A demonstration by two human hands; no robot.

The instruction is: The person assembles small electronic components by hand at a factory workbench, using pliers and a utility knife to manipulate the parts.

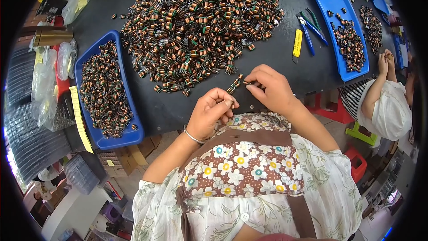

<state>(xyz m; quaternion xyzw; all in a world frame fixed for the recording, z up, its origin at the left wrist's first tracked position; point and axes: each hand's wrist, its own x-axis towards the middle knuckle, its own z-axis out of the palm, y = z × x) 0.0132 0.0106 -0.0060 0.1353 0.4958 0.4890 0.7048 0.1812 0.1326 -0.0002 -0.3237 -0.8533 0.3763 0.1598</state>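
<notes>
My left hand [213, 110], with a bangle on its wrist, is closed near the table's front edge. Thumb and forefinger pinch a small copper-wound coil that the fingers mostly cover. To its right, my right hand [273, 88] is also closed, its thumb and forefinger together on another small coil, of which only a dark end shows. Between the two hands a short row of copper coils [235, 84] lies on the black table. Just beyond them rises a large heap of loose copper coils [196, 27] with green and dark parts and thin metal legs.
A blue tray [138, 127] full of coils stands at the left. At the right lie a yellow cutter knife [297, 43], blue-handled pliers [307, 38] and another blue tray [343, 76] with coils. A co-worker's hands [386, 61] are at the far right, near a smaller coil pile [372, 29].
</notes>
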